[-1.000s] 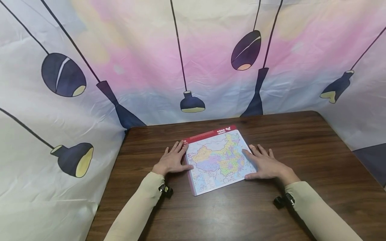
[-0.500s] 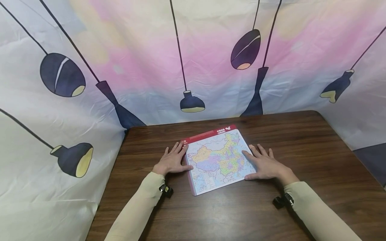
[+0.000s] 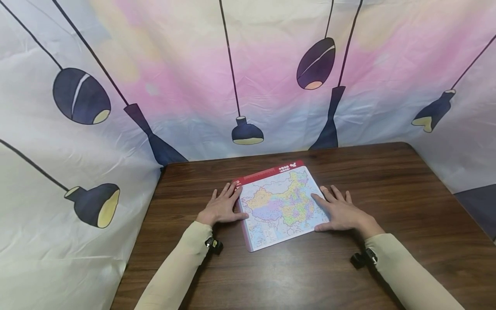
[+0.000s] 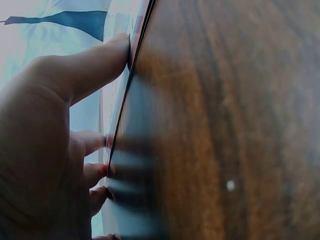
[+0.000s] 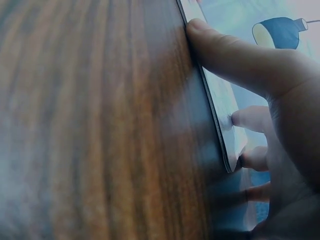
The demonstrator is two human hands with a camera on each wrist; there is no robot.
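Map board point(image 3: 280, 206) lies flat mid-desk point(image 3: 387, 181), both your hands flanking it, fingers spread and flat: left hand point(image 3: 221, 207), right hand point(image 3: 339, 212). Press both edges evenly so it doesn't skew.

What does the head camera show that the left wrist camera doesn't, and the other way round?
Only the head view shows the whole map board, the right hand flat at its right edge, and the lamp-print backdrop. Only the left wrist view shows the thumb pressed against the board's thin edge. Both show the left hand beside the board on the wooden table.
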